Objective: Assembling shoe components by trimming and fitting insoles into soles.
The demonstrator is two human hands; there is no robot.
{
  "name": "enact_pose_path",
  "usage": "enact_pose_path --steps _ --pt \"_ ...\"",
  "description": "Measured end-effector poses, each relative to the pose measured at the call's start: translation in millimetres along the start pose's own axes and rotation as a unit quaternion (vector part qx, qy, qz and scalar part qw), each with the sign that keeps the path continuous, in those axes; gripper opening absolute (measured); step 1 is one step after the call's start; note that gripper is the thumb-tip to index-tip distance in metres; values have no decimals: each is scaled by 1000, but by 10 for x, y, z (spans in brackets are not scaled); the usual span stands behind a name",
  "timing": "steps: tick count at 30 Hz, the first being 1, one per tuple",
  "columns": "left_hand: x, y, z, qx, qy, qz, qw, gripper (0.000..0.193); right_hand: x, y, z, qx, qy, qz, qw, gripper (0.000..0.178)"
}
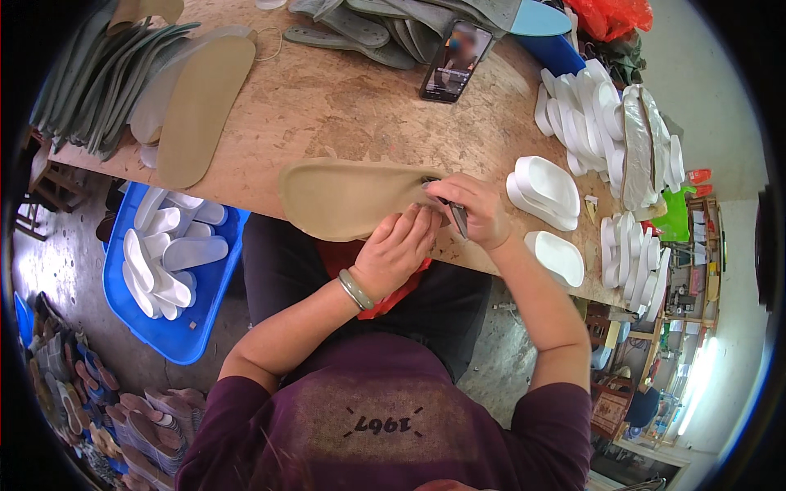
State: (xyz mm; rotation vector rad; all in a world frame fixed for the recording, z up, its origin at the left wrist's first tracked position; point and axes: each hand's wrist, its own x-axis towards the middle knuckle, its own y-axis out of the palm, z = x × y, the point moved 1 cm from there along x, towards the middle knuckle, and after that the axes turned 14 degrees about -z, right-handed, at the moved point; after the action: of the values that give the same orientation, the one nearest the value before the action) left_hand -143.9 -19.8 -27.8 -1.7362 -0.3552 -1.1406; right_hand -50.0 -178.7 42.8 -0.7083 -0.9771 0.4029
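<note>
A large tan insole (352, 196) lies crosswise at the near edge of the wooden table, its wide end to the left. Fingers pressed together, my left hand (399, 250) holds the insole down along its near side, close to its narrow right end. My right hand (477, 209) is closed round a small dark metal tool (455, 214), whose tip touches the insole's surface near that end. The tool's exact kind is hard to make out, as the fingers cover part of it. Both hands are nearly touching.
White sole blocks (547, 188) stand at the right table edge, with more stacked behind. Grey insoles (106, 82) pile up at far left beside another tan insole (205, 110). A phone (456, 61) lies at the back. A blue bin (176, 340) holds white soles on the left.
</note>
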Motion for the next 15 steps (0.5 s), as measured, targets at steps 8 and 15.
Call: enact_pose_path --steps 8,15 --pt "52 -3 8 11 -3 -6 1000 45 -186 101 -173 275 392 -389 787 20" --pt "37 5 21 8 2 -9 1000 45 16 -62 113 126 351 -75 925 14"
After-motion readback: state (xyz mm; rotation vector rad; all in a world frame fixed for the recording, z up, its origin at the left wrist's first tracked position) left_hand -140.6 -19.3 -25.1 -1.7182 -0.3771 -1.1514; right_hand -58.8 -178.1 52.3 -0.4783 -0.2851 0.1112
